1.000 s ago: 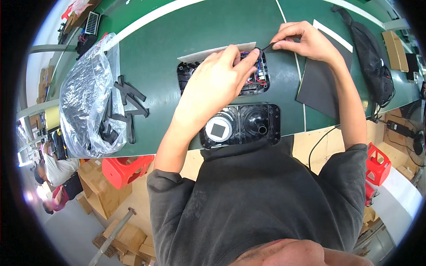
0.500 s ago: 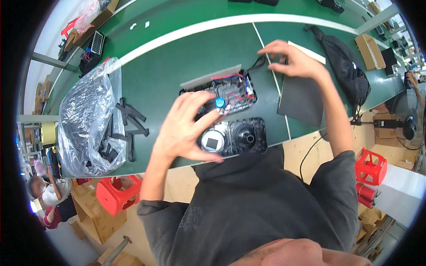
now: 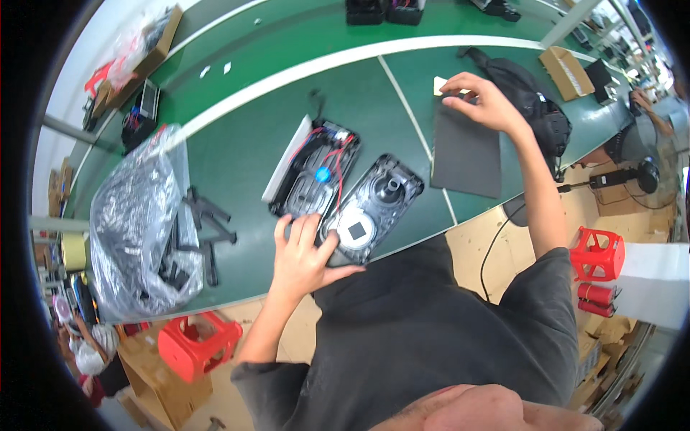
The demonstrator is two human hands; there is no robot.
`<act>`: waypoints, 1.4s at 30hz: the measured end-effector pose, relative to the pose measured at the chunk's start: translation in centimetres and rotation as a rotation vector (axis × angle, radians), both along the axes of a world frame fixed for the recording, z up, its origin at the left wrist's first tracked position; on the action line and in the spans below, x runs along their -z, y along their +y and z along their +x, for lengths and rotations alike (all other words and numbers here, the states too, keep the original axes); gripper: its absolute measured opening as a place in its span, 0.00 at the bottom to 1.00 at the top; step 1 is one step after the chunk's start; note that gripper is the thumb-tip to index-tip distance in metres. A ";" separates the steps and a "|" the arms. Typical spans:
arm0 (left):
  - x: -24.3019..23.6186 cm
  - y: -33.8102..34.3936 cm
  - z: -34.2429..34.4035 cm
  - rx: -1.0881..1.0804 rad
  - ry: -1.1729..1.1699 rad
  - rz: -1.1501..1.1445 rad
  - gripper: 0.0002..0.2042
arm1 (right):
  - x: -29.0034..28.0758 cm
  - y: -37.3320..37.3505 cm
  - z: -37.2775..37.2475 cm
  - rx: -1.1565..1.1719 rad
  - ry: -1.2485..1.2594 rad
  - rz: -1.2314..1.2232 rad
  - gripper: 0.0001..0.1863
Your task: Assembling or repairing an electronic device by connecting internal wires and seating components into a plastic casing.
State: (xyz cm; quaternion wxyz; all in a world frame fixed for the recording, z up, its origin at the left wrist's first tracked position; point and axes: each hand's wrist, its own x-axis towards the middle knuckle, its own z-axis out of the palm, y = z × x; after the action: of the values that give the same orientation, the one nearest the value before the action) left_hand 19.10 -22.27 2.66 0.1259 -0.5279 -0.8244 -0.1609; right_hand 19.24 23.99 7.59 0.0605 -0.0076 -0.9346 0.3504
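Two hands are at the bench [image 3: 388, 129]. Left hand [image 3: 302, 262]: fingers spread and partly bent over the near ends of two black casing halves, thumb stretched along the near edge; the firmness of its hold cannot be told. Right hand [image 3: 485, 108]: thumb and fingers part-open, above the far end of one dark sheet [image 3: 466, 161]; no held item is visible, and contact with the sheet cannot be told.

The speaker half [image 3: 377, 208], on the right, carries one white disc [image 3: 356, 230] with one dark square. The wired half [image 3: 307, 188], close on its left, contains red wires and one blue round part [image 3: 323, 174]; one pale panel [image 3: 286, 161] runs along its left side. Both halves lie slanted, interiors upward.

To the left: one clear plastic bag [image 3: 136, 230] with several black strips [image 3: 210, 267] beside it; overlap prevents an exact count. On the floor: two red stools [image 3: 183, 348], one each side, and two red cylinders [image 3: 596, 292] near the right-hand one.

Beyond the sheet: one black bag [image 3: 557, 129] and one open carton [image 3: 568, 75]. Across the white divider: two white scraps [image 3: 227, 68] and, farthest, two black housings [image 3: 365, 11] side by side.
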 end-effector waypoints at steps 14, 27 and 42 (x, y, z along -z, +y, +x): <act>-2.2 4.0 -15.5 -0.152 0.129 0.087 0.25 | 2.4 8.0 -22.6 0.115 0.395 0.773 0.43; 3.2 20.1 -38.9 -0.495 0.269 0.140 0.21 | 6.1 10.6 -29.5 0.185 0.366 0.844 0.46; -2.1 6.6 -19.1 -0.324 0.180 0.159 0.32 | -5.0 1.8 -17.0 -0.122 0.265 0.479 0.38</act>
State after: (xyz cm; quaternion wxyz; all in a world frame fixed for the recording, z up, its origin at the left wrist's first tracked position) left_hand -0.02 -15.67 4.72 0.2645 -0.3891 -0.8687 -0.1551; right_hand 2.26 25.74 12.62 0.1612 0.1089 -0.9735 0.1205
